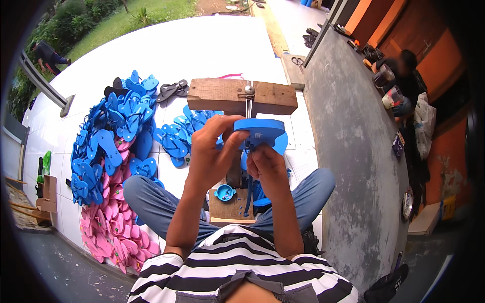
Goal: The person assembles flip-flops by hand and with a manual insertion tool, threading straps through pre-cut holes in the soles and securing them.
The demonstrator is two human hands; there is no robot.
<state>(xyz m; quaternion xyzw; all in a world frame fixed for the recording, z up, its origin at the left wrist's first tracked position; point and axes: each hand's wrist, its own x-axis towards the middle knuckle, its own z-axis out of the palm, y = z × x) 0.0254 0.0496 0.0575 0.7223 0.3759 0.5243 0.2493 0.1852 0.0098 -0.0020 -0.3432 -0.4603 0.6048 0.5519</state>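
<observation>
Between my raised hands is a blue flip-flop sole (268,126), tilted edge-up in front of a wooden crossbar (217,93). My left hand (214,146) grips it, thumb on the near face and fingers behind. The fingers of my right hand (268,164) pinch a blue flip-flop strap (249,194) just under the sole; its loose end hangs down over a wooden board (217,206). Metal prongs (249,103) fixed to the crossbar reach down to the sole's far edge. How the strap meets the sole is partly hidden by my fingers.
A small blue bowl (225,192) sits on the board between my legs. To the left lie heaps of blue flip-flops (108,146) and pink flip-flops (116,227). Scissors (298,61) rest at the far right of the tiles. Two other people are farther off, left and right.
</observation>
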